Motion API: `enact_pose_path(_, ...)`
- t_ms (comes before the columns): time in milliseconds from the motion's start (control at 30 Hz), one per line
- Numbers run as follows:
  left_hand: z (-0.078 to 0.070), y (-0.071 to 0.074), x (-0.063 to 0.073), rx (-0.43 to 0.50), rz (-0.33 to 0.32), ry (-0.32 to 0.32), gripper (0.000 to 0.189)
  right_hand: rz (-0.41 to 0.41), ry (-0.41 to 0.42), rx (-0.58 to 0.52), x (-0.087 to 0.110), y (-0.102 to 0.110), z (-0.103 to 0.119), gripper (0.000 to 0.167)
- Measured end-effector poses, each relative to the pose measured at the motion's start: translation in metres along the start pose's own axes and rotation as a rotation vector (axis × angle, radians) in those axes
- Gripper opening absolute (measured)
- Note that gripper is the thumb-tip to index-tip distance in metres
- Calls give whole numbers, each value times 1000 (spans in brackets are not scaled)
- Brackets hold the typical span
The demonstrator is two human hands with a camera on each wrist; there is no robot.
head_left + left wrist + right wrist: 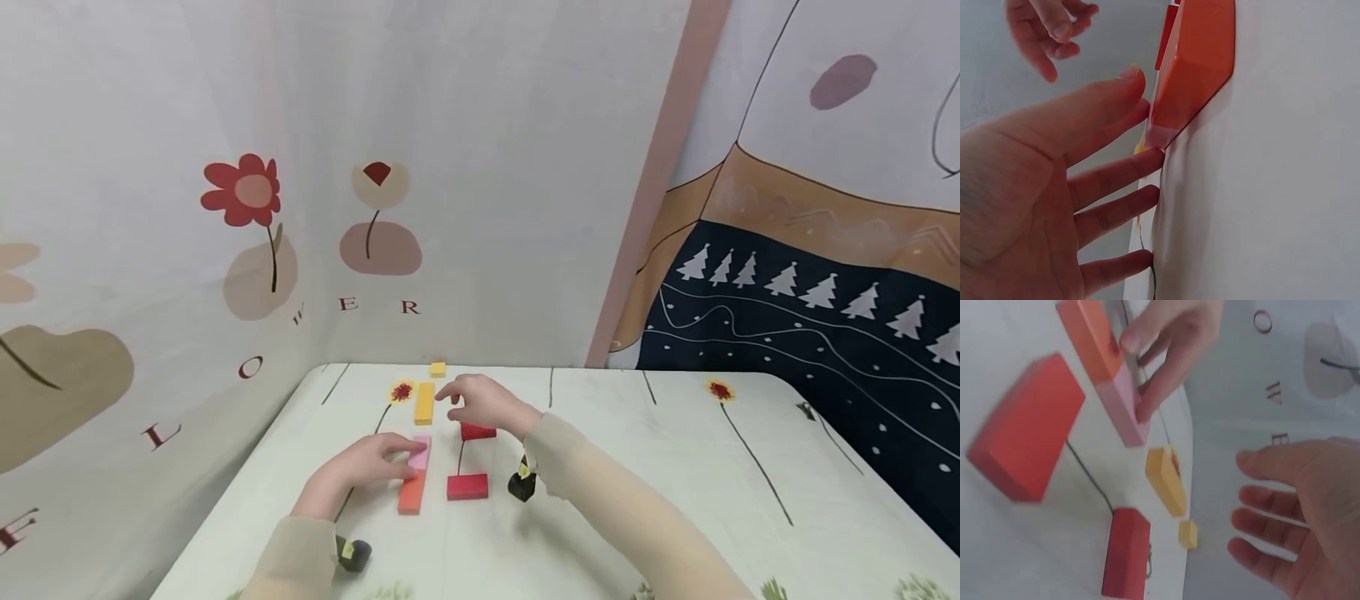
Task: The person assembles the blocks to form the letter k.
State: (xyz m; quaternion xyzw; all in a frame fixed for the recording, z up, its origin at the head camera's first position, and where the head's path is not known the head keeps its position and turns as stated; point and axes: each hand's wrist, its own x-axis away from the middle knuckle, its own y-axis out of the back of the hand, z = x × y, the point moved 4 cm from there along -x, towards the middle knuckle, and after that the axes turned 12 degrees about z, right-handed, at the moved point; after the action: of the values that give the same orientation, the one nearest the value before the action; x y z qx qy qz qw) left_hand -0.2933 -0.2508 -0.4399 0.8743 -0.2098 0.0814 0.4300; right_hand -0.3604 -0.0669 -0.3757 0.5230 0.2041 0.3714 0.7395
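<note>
On the table, an orange block point(410, 497) and a pink block point(419, 458) lie end to end in a line. My left hand point(363, 464) is beside them, fingers extended; its index finger touches the pink block and its thumb is by the orange one. Above the table hovers my right hand point(489, 402), holding nothing, its fingers loosely bent. Partly hidden beneath it is a red block point(1127, 553). Another red block point(467, 487) lies nearer me. Beyond the pink block, a yellow block point(424, 404) continues the line.
A small yellow cube point(438, 369) sits at the table's back edge. The flower-printed white tablecloth point(652, 475) stretches to the right. Printed fabric point(495, 208) hangs behind the table and along the left. Each wrist carries a small black camera point(522, 483).
</note>
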Motion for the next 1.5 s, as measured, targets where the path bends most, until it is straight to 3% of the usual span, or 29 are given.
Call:
enact_pose_path(133,1,0,1,11,2,4,44,38,30,-27,-13,-3,-12,33)
enact_pose_path(267,1,2,2,1,-5,-6,44,26,39,-32,-24,-5,-21,37)
enact_pose_path(533,-2,1,4,16,9,-24,44,3,-3,-23,-44,-12,-35,43)
enact_pose_path(700,-3,0,6,12,10,-11,44,11,-32,-20,-56,-18,-38,45)
enact_pose_path(1500,-6,-1,6,-32,17,-57,42,104,-73,47,-89,-50,-44,51)
